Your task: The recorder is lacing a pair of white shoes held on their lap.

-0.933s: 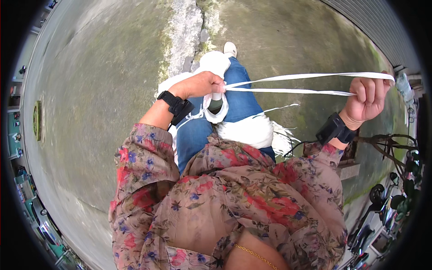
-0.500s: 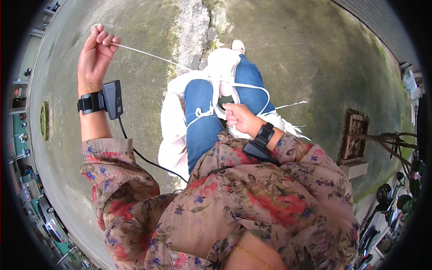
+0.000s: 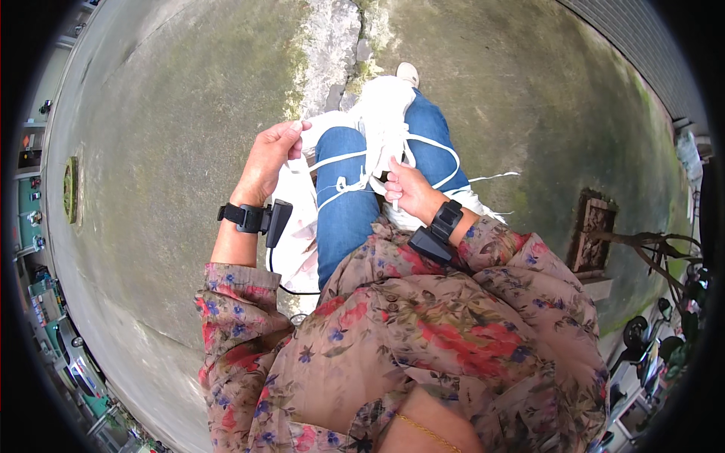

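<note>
The person wore a floral blouse (image 3: 423,340) in pink and red, blue jeans (image 3: 343,204), a black wristband (image 3: 245,217) on each wrist, and a thin gold necklace (image 3: 427,432).

A mossy concrete floor (image 3: 174,151) is being crossed by a cracked seam (image 3: 332,45); a wooden crate (image 3: 593,241) is being kept nearby.

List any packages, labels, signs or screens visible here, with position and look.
No sign, label or screen can be made out.
White bag: crumpled pale plastic, beside the person's left leg on the concrete, below the left hand.
White bundle: soft, lying on the lap, with white cord that the right hand grips.
</note>
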A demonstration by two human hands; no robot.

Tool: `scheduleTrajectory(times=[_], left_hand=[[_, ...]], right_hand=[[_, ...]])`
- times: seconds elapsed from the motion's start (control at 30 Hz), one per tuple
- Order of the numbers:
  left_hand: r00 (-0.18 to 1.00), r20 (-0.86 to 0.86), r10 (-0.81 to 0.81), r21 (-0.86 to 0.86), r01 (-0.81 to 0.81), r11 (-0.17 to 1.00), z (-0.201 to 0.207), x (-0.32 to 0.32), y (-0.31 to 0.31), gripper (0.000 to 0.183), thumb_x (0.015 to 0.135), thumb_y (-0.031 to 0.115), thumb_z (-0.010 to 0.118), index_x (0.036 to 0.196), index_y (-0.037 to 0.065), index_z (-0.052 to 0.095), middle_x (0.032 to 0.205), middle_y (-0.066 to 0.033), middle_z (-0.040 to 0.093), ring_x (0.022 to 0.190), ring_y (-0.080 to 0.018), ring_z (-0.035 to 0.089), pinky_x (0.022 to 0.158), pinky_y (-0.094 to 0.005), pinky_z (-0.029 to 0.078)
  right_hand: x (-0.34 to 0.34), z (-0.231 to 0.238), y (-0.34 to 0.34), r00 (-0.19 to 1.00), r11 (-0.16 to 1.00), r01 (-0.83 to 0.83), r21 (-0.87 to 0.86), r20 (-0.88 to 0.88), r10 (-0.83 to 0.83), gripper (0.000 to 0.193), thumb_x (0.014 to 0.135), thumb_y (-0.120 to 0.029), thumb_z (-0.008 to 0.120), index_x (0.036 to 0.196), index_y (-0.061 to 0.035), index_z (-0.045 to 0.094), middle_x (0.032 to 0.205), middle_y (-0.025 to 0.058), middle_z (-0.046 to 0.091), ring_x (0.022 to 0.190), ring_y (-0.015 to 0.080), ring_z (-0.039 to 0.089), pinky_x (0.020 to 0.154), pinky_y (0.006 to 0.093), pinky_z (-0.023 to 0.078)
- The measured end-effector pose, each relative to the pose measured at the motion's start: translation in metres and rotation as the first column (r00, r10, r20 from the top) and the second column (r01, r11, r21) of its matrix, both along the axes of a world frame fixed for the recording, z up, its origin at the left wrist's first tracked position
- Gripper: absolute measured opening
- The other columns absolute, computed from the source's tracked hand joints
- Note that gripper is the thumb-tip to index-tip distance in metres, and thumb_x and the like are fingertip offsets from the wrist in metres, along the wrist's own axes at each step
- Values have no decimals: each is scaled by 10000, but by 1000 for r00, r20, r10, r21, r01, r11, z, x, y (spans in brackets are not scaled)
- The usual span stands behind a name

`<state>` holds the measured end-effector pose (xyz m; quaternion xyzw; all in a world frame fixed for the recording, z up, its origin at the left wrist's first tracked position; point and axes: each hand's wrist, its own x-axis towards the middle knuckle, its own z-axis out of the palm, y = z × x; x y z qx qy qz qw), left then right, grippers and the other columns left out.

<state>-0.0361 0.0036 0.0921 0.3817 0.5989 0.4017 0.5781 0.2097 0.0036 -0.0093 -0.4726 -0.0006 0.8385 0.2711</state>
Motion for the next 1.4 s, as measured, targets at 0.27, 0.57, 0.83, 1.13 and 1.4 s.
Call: scheduleTrajectory(times=[0.27, 0.57, 0.83, 1.13, 1.4], left_hand=[[971, -72, -226, -34, 225, 974, -24, 70, 2, 181, 879, 115, 520, 1014, 14, 584, 698, 18, 555, 571, -50, 476, 519, -179, 395], [700, -688, -191, 149, 394, 907, -56, 99, 16, 180, 809, 185, 545, 825, 22, 619, 712, -217, 594, 715, -375, 584, 614, -428, 459], [871, -290, -396, 22, 420, 907, -52, 91, 27, 173, 854, 130, 542, 843, -35, 592, 633, -21, 539, 564, -115, 494, 529, -274, 424], [612, -752, -246, 278, 632, 723, -47, 98, 33, 101, 806, 104, 611, 802, 5, 635, 669, -1, 565, 583, -87, 490, 559, -253, 421], [912, -375, -166, 44, 197, 980, -59, 99, 23, 95, 786, 53, 609, 820, -32, 632, 704, -9, 609, 615, -53, 507, 544, -213, 415]], right_hand=[[62, 27, 5, 966, 974, -228, 13, -119, 228, 176, 914, -312, 465, 850, -152, 431, 619, -60, 352, 431, 26, 277, 374, 169, 211], [48, 27, 2, 962, 979, -200, 29, -185, 202, 173, 919, -288, 450, 834, -139, 424, 617, -60, 360, 431, 30, 284, 370, 178, 212], [47, 30, 5, 938, 961, -274, 25, -213, 273, 199, 917, -294, 459, 810, -132, 417, 601, -60, 363, 409, 23, 284, 349, 168, 196], [47, 36, 17, 887, 886, -458, 76, -22, 461, 249, 909, -326, 475, 776, -122, 422, 584, -71, 336, 420, 8, 260, 329, 150, 174], [47, 36, 21, 848, 841, -527, 123, 21, 529, 273, 900, -352, 486, 755, -125, 438, 573, -87, 322, 424, 7, 244, 325, 154, 162]])
